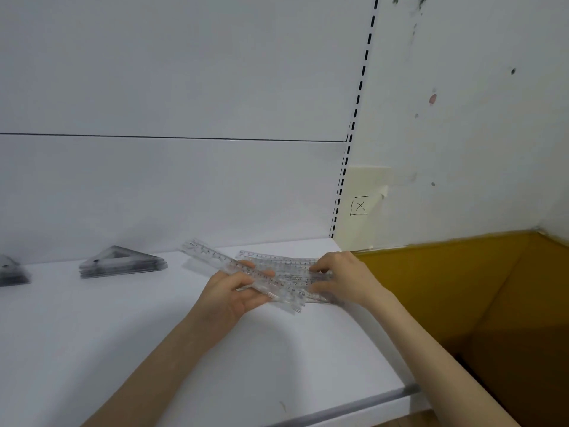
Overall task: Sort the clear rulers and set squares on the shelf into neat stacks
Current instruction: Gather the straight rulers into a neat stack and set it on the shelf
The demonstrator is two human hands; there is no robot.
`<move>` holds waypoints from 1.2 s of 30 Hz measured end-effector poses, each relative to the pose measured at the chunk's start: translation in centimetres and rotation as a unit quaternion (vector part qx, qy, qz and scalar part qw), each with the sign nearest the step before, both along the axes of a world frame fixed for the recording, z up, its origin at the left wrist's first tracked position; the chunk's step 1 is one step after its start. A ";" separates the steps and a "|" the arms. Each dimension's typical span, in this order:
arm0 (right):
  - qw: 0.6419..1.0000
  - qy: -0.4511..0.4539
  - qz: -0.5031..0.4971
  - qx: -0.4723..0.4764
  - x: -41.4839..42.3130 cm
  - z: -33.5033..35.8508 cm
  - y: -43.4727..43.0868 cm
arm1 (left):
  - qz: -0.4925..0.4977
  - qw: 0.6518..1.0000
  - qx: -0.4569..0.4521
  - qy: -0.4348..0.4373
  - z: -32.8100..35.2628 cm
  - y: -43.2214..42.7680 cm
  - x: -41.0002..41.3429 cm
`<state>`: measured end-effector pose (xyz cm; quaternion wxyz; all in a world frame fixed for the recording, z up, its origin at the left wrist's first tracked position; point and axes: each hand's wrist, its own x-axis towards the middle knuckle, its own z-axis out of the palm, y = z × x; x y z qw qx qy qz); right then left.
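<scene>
Because the clear plastic rulers (277, 274) are thin, light and slick against one another, they will likely slide and fan apart rather than stay squared. They are stiff along their length but could snap if bent, so the safest hold looks to be at the long edges or the two ends, squeezing the pile together. They lie fanned at the right end of the white shelf (123, 334), some lifted at a slant. The left hand (234, 298) has its grip closed on that slanted part – thumb on top, fingers beneath – while the right hand (343, 278) bends its fingers over the pile's right end. The rulers overlap too much to count; there are several. Two stacks of clear triangular set squares are visible – a near stack (123, 262) and a far-left stack (12, 272) cut by the frame edge.
</scene>
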<state>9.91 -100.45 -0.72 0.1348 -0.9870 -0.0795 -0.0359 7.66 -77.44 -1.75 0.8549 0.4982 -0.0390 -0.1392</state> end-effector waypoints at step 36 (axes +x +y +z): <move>0.942 0.083 0.325 0.005 2.1 8.7 2.7 | -0.193 0.981 0.023 -0.006 0.4 -0.4 -1.0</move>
